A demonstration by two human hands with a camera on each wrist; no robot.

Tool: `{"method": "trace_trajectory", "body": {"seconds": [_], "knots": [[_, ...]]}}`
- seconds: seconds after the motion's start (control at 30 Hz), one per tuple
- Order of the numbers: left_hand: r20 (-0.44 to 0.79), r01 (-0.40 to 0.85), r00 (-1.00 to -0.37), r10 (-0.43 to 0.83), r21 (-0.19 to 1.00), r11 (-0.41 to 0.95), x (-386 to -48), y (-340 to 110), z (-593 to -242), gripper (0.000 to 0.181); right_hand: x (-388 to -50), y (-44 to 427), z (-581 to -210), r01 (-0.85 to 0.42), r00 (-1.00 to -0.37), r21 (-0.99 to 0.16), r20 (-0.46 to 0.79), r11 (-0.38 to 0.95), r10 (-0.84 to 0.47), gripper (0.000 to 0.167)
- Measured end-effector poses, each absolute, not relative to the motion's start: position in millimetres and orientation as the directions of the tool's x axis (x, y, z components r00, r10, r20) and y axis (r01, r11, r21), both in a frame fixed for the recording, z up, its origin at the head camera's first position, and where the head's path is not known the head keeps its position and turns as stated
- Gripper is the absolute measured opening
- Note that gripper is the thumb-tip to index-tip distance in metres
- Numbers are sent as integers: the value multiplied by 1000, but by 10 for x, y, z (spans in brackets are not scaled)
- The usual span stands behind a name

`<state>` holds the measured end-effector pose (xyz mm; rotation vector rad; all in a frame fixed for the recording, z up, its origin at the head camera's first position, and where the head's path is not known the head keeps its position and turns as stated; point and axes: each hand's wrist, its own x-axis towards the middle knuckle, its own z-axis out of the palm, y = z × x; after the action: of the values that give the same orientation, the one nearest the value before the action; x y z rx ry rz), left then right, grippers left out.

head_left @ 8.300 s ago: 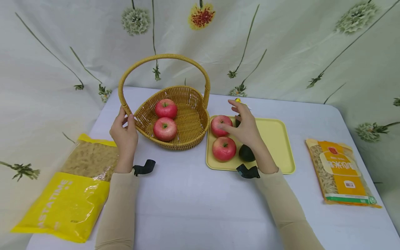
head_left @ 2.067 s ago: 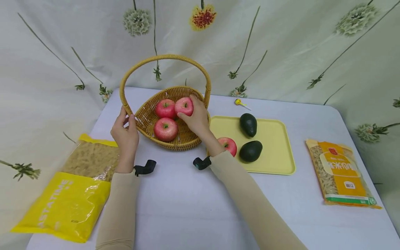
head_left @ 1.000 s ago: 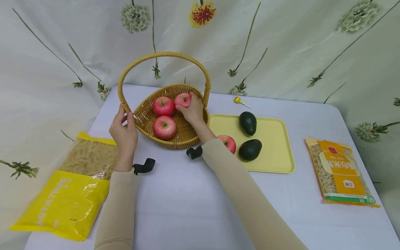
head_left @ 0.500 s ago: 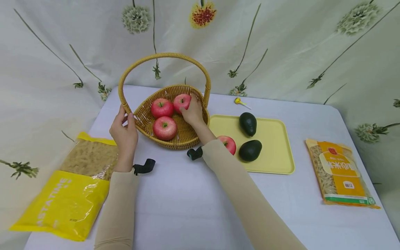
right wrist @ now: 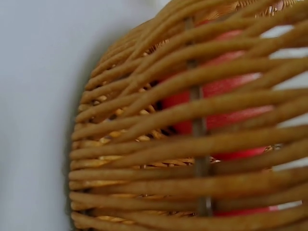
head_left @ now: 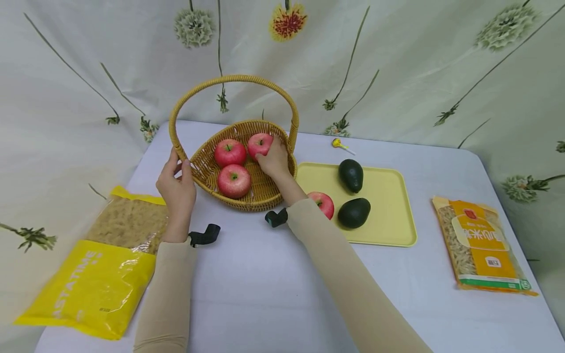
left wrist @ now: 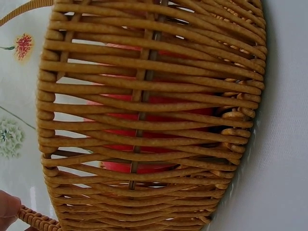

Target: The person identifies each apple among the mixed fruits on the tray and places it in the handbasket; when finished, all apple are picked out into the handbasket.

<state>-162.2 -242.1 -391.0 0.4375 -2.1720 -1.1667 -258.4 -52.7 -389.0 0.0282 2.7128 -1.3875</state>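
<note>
A wicker basket (head_left: pixel 265 196) with a tall arched handle (head_left: pixel 234 78) holds three red apples. My left hand (head_left: pixel 177 189) pinches the foot of the handle at the basket's left; in the left wrist view, fingertips (left wrist: pixel 7 208) grip it. My right hand (head_left: pixel 275 161) reaches over the right rim, thumb and fingers round the rear right apple (head_left: pixel 259 144). Beside that one sits another apple (head_left: pixel 230 152), with a third apple (head_left: pixel 234 181) in front. Woven strands (right wrist: pixel 202 144) fill the right wrist view, red showing through; the right hand is out of sight there.
Right of the basket, a yellow tray (head_left: pixel 388 206) bears an apple (head_left: pixel 322 203), partly behind the right sleeve, and two avocados (head_left: pixel 351 175). A lollipop (head_left: pixel 340 144) lies behind it. A yellow pasta bag (head_left: pixel 106 264) is at left, an orange-labelled bag (head_left: pixel 485 245) at right.
My right hand has carried an apple from the tray into the basket and lowered it. The apple beside it has shifted slightly left. My left hand has stayed on the handle.
</note>
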Motion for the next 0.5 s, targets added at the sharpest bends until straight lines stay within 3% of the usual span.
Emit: {"method": "trace_trajectory", "body": {"seconds": [0.23, 0.5], "knots": [[366, 6, -751, -550, 836, 549, -1617, -2411, -3906, 42, -2519, -496, -3885, 24, -998, -798, -56, 603, -34, 74], [373, 11, -745, -553, 836, 549, -1607, -2414, -3896, 42, -2349, -450, -3853, -78, -997, -841, 59, 535, -53, 71]]}}
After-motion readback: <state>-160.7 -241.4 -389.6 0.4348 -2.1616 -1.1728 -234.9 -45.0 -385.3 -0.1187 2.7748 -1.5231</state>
